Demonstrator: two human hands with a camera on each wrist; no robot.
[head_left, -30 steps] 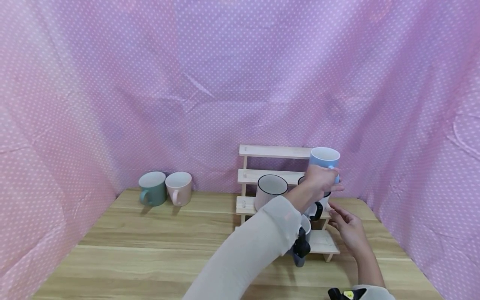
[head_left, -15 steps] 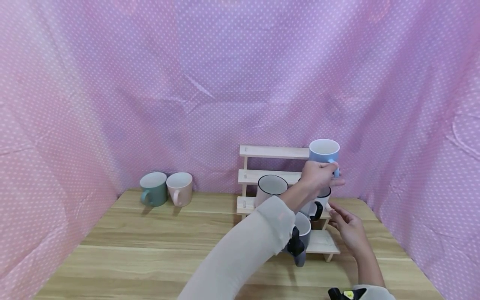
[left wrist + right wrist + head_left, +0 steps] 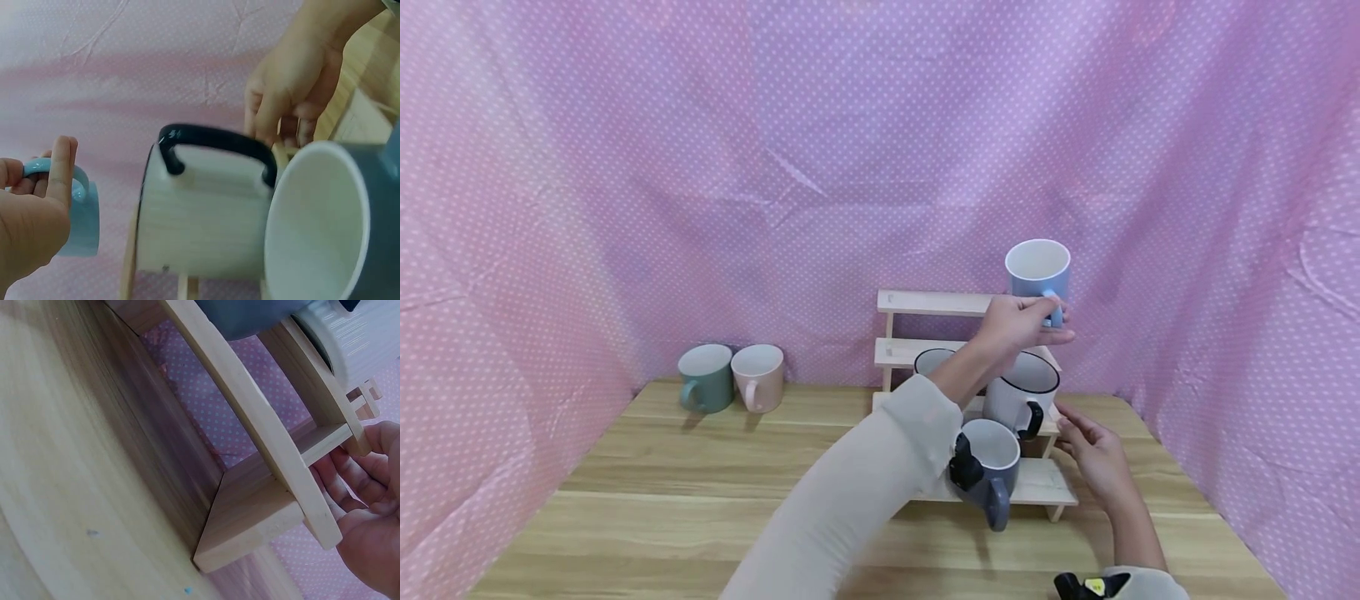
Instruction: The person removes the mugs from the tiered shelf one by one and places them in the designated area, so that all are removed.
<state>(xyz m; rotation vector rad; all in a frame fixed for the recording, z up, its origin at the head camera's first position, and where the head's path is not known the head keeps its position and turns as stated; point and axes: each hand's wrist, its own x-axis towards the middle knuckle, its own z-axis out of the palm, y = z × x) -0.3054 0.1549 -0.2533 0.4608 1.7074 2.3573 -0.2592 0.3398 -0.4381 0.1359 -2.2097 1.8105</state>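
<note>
My left hand (image 3: 1018,325) holds a light blue mug (image 3: 1037,268) by its handle, upright, above the right end of a tiered wooden rack (image 3: 928,302). The left wrist view shows the fingers on the handle of this blue mug (image 3: 84,225). My right hand (image 3: 1099,467) grips the right end of a rack shelf, thumb and fingers around the wood (image 3: 350,434) in the right wrist view. Below the left hand, a white mug (image 3: 1018,404) with black rim and handle stands on the rack. A grey mug (image 3: 1000,479) stands on the lowest shelf.
Another black-rimmed mug (image 3: 929,360) on the rack is partly hidden by my left forearm. A green mug (image 3: 711,383) and a pale pink mug (image 3: 766,385) stand at the back left of the wooden table (image 3: 647,508). A pink dotted curtain (image 3: 850,167) hangs behind.
My left hand has raised the blue mug and moved slightly left, uncovering more of the white and grey mugs. The right hand stays at the shelf end.
</note>
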